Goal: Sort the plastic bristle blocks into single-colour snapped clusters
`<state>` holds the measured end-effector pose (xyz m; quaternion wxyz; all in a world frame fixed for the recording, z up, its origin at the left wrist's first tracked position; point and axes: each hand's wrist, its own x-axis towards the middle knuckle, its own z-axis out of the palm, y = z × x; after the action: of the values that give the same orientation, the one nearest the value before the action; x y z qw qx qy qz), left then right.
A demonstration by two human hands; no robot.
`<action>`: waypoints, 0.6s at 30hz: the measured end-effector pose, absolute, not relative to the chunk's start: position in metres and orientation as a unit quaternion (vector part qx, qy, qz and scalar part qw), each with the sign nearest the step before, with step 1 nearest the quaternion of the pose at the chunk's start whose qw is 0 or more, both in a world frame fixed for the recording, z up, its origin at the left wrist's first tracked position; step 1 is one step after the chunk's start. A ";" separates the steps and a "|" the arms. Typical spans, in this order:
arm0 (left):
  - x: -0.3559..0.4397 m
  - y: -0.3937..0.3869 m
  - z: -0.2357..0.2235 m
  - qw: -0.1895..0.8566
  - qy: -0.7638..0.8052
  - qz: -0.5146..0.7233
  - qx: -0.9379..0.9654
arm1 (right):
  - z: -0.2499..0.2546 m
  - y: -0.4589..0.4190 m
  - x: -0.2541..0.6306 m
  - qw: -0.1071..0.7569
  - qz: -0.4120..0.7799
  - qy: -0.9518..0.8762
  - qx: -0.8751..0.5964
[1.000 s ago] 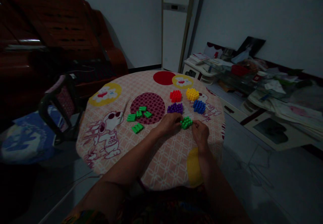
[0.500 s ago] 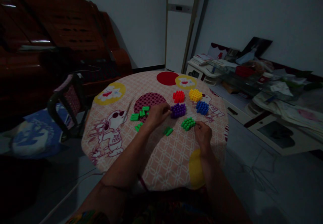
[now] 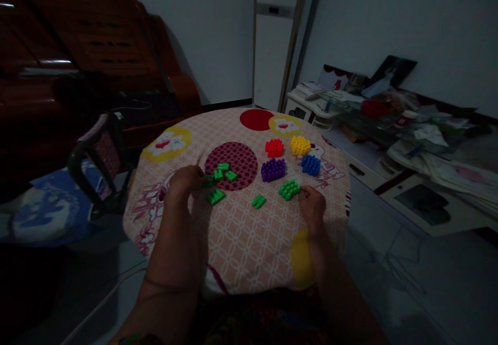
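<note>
At the left of the round table [image 3: 237,251], my left hand [image 3: 184,181] has its fingers closed on the edge of a green toy building block [image 3: 209,180]. Other loose green blocks [image 3: 223,173] lie close by on the dark red circle of the cloth, with more green blocks [image 3: 216,196] just below it. My right hand [image 3: 312,204] pinches the right end of a knobbly cluster of green building blocks [image 3: 289,190], which rests on the cloth. Between the hands lies a small green pair of blocks [image 3: 258,201].
Behind the green cluster sit purple [image 3: 273,169], red [image 3: 274,148], yellow [image 3: 300,145] and blue [image 3: 310,165] knobbly clusters. A chair [image 3: 97,163] stands left of the table. To the right is a low cabinet [image 3: 412,205] with a cluttered top.
My left hand has moved left from beside the purple cluster to the loose green blocks. My right hand stays at the green cluster. The view has shifted slightly.
</note>
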<state>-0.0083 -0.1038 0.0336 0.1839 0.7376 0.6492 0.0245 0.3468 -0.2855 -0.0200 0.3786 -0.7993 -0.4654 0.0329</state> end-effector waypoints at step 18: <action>0.110 -0.176 0.074 0.237 0.420 0.284 0.829 | -0.025 -0.285 0.350 0.443 0.050 -0.455 -0.771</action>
<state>0.1101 -0.1757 0.0745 0.2367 0.8287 0.4202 0.2840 0.3497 -0.2851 -0.0249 0.4432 -0.7708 -0.4549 0.0504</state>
